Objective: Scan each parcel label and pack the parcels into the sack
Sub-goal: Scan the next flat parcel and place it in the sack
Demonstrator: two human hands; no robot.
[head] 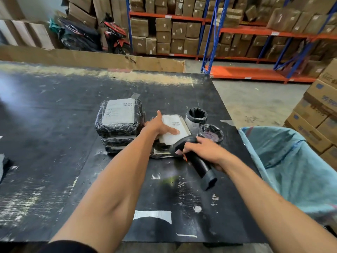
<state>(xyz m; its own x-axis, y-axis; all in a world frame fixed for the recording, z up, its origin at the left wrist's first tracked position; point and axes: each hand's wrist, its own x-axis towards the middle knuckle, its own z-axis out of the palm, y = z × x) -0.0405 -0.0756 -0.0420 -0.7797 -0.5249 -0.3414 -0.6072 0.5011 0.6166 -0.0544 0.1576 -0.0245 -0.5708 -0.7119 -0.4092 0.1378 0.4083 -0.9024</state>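
On the black table (54, 143) lies a flat parcel with a white label (175, 128) on top of other flat parcels. My left hand (160, 126) lies flat on that label, fingers straight. My right hand (206, 152) grips a black barcode scanner (195, 161) whose head points at the parcel. To the left stands a stack of black-wrapped parcels (118, 123) with a white label on top. Two round black-wrapped parcels (197, 117) (211, 133) sit right of the flat one. The teal sack (291, 170) hangs open at the table's right edge.
Cardboard boxes (313, 125) are stacked on the floor at the right, behind the sack. Blue and orange racks full of cartons (182, 33) fill the back. A cardboard sheet (91, 59) stands along the table's far edge. Torn label scraps (153, 216) lie near me.
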